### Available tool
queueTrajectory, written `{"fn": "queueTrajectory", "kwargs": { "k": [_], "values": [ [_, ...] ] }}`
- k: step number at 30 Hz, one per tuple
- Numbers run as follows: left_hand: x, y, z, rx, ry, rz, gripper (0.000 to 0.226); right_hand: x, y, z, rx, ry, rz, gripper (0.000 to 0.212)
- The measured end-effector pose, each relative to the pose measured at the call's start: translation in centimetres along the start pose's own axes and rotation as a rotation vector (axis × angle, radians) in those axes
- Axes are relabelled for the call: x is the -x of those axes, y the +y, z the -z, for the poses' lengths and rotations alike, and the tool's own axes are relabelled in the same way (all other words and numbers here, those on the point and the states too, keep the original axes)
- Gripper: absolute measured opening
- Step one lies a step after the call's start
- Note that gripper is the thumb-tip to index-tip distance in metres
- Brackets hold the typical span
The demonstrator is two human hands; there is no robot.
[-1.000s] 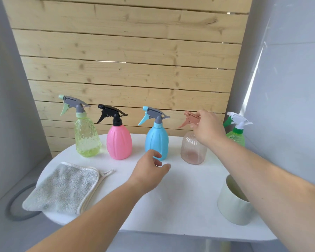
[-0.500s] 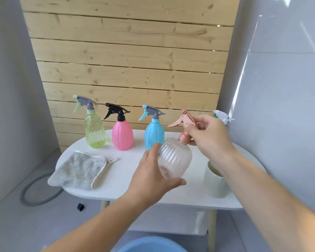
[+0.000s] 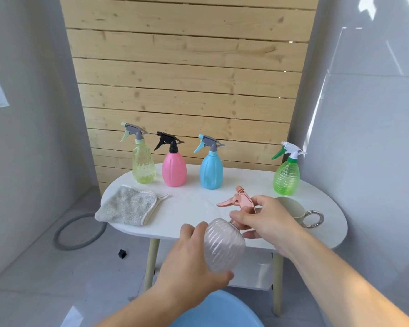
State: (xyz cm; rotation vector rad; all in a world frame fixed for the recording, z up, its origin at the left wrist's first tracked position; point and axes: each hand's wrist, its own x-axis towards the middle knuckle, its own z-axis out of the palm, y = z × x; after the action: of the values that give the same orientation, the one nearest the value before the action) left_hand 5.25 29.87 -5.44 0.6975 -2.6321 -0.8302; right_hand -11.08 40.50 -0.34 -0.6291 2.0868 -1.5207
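Observation:
A clear ribbed spray bottle (image 3: 224,246) with a pink trigger head (image 3: 240,200) is held in the air in front of the white table (image 3: 198,223), tilted to the right. My left hand (image 3: 191,263) grips its round body from the left and below. My right hand (image 3: 267,220) pinches the neck just under the pink head. On the table behind stand a yellow-green bottle (image 3: 143,165), a pink bottle (image 3: 174,168), a blue bottle (image 3: 211,171) and a green bottle (image 3: 286,177).
A grey folded cloth (image 3: 126,206) lies on the table's left end. A pale cup with a metal ring handle (image 3: 313,219) stands at the right, partly behind my right hand. A blue basin (image 3: 217,312) sits on the floor below. A grey hose ring (image 3: 79,232) lies left.
The clear bottle came off the table and moved toward me and down, away from the row. My left hand closed round its body. The view pulled back from the table.

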Motion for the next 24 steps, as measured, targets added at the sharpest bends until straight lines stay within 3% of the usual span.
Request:
{"fn": "queueTrajectory", "kwargs": {
  "k": [5, 7, 12, 14, 19, 24],
  "values": [
    [-0.2, -0.8, -0.5, 0.073, -0.114, 0.008, 0.094, 0.2, 1.3, 0.1, -0.065, -0.052, 0.048, 0.018],
    [-0.3, -1.0, -0.8, 0.152, -0.168, 0.024, 0.089, 0.2, 1.7, 0.1, -0.100, -0.084, 0.058, 0.016],
    [-1.1, -1.4, -0.2, 0.714, -0.471, 0.125, 0.079, 0.1, 2.0, 1.0, -0.238, -0.158, 0.032, 0.016],
    [-1.4, -1.7, 0.2, 0.765, -0.557, 0.106, 0.085, 0.2, 2.2, 1.1, -0.282, -0.199, 0.023, 0.015],
    [-1.1, -1.1, -0.8, 0.568, -0.461, 0.070, 0.102, 0.1, 2.4, 0.8, -0.307, -0.215, 0.021, 0.018],
    [-1.6, -1.5, 0.1, 0.832, -0.493, 0.168, 0.066, 0.2, 2.0, 1.4, -0.241, -0.190, 0.073, 0.013]
  ]
}}
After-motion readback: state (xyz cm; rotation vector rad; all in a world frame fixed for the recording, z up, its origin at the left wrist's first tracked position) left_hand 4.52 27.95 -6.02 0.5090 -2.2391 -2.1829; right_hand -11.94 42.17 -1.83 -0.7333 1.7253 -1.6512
